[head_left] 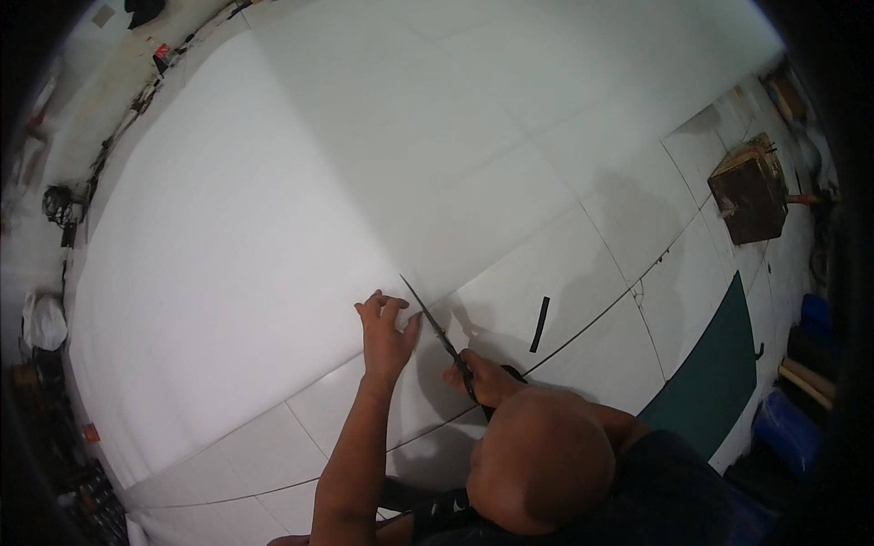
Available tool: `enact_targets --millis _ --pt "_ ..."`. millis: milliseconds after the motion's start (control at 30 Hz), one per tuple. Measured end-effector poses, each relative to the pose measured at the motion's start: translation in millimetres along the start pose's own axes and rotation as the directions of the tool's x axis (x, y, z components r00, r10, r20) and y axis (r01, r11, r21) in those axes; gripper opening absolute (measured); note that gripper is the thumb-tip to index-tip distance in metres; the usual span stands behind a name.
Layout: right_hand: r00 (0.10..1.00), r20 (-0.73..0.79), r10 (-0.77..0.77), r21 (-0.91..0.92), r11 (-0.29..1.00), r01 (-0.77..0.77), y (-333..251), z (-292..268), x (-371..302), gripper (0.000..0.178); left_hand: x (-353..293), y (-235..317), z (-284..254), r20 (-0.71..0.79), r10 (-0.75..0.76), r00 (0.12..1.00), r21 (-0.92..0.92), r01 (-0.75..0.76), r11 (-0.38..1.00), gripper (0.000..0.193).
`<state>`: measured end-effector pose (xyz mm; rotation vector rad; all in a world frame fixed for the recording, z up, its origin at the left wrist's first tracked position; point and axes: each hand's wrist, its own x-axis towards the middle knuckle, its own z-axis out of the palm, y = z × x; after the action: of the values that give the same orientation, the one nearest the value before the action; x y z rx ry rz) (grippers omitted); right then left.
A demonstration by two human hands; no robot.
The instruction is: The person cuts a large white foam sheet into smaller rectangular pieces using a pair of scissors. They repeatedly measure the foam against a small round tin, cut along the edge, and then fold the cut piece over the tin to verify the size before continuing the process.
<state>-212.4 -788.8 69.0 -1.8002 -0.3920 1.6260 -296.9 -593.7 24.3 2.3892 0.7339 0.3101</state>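
A large white translucent sheet (218, 246) covers much of the tiled floor, its layers showing brighter at left. My left hand (387, 332) rests by the sheet's near edge, fingers bent and spread, the thumb apart from them. My right hand (492, 379) is closed round the handles of long dark scissors (439, 329). Their blades point up and left, with the tip over the sheet just right of my left hand. Whether a lower blade lies under the sheet I cannot tell. A head (546, 460) in the foreground hides part of the right forearm.
Right of the scissors, a short black strip (541, 324) lies on the tiles. Farther right are a dark green sheet (710, 373), a worn brown block (751, 193) and blue bundles (787, 432). Clutter lines the left wall, including a bottle (160, 53) and a white bag (45, 320).
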Motion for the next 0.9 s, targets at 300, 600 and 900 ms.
enact_targets --millis 300,600,900 --pt "0.975 -0.122 -0.185 -0.065 0.982 0.178 49.6 19.9 36.1 0.039 -0.9 -1.6 1.9 -0.014 0.003 1.0 -0.048 -0.003 0.999 0.028" --pt "0.906 -0.255 -0.337 -0.181 0.937 0.297 47.8 21.2 36.4 0.034 -0.5 -5.1 4.2 -0.053 0.024 0.998 -0.065 -0.027 0.998 0.026" --pt "0.88 -0.279 -0.386 -0.077 0.922 0.38 26.1 10.7 96.4 0.037 0.4 -14.1 -3.1 0.008 0.057 0.998 -0.086 -0.056 0.995 0.019"
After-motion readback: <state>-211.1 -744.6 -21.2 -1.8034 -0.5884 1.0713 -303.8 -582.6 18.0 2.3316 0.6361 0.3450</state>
